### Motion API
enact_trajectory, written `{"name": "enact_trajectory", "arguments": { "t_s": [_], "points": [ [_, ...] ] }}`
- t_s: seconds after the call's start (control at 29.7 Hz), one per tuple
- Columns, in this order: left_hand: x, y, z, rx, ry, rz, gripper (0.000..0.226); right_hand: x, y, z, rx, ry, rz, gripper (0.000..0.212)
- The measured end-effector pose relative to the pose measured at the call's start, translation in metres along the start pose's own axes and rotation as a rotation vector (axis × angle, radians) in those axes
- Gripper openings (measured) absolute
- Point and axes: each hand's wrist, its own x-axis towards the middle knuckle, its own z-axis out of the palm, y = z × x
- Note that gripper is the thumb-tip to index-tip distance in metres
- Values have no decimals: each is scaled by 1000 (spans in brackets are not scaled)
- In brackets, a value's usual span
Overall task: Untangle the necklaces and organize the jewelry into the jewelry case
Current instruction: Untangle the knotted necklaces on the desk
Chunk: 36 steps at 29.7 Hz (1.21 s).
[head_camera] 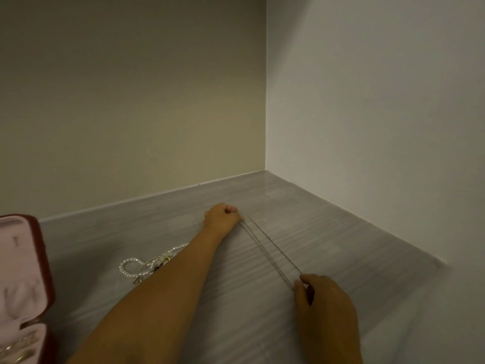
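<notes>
Two hands hold a thin chain necklace [270,252] stretched out over the grey desk [354,258].

Head view: the left hand [221,216] is curled in a closed grip on the chain's far end, close to the back wall [131,114]. The right hand [324,300] pinches the near end between thumb and fingertips, its grip closed on it. Two close strands run straight from one grip to the other. Left of the left forearm, well apart from both grips, a pearl necklace [128,266] lies tangled with other small pieces. Farther left, at the frame edge, sits the open red jewelry case [42,258], pink inside, with some pieces in its lower part.
</notes>
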Motion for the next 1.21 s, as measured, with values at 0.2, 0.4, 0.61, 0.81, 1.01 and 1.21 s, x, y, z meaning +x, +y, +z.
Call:
{"name": "enact_trajectory", "arguments": {
  "t_s": [0.2, 0.4, 0.61, 0.81, 1.01, 1.21],
  "points": [
    [-53, 14, -43, 18, -121, 89, 12, 2, -3, -13, 82, -13, 8, 30],
    [-132, 4, -108, 98, -223, 95, 6, -15, -13, -10, 58, -49, -59, 29],
    [-190, -7, -169, 524, -286, 92, 13, -52, -53, -1, 223, -185, -289, 24],
    [-224, -32, -198, 746, -371, -51, 46, -85, -114, 26, 329, -551, -443, 35],
    [-225, -39, -179, 683, -257, 93, 26, -82, -135, 43, 210, -558, -347, 33],
    [-228, -40, -168, 600, -280, 173, 14, -77, -136, 42, 295, -561, -272, 17]
  ]
}}
